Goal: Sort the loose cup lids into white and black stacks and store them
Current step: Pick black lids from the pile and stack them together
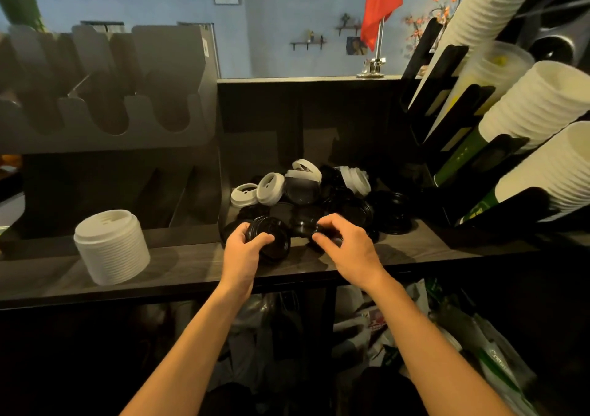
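We gather black lids at the front edge of the dark bench (415,249), our left hand (244,249) wrapped around a short black stack (271,240) that lies tipped, its axis running roughly away from us and slightly rightward, rims facing the pile. Our right hand (348,246) curls narrowly, fingertips pinching at a black lid (322,235) just beside the stack; whether it has truly lifted the lid we cannot tell in the dim light. The stack seems held this way so the next lid can be nested onto its open end. Just beyond both hands lies the loose heap (335,198), mostly black, with several white lids (271,189) scattered along its far-left side, tilted at odd angles. Well to the left of our left hand stands a finished white stack (111,246), upright, its axis vertical, tops up. The grey slotted rack (105,90) beyond it, likely the storage spot, looks unfilled.
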